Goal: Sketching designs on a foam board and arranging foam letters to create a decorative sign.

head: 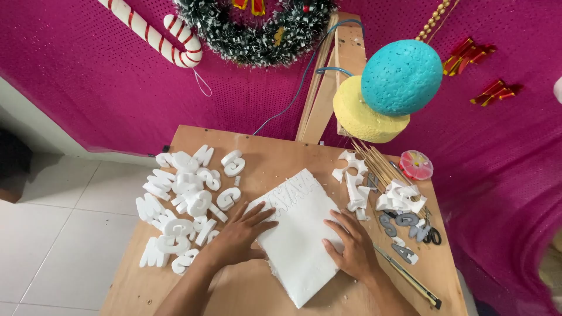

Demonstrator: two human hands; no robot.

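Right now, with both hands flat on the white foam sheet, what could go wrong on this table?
1. The foam sheet juts past the table edge near the person; pressure from the left hand or right hand might snap or tip it.
2. The utility knife lies beside the right forearm and could be bumped.
3. The cut foam letters crowd the left edge and might get swept off.
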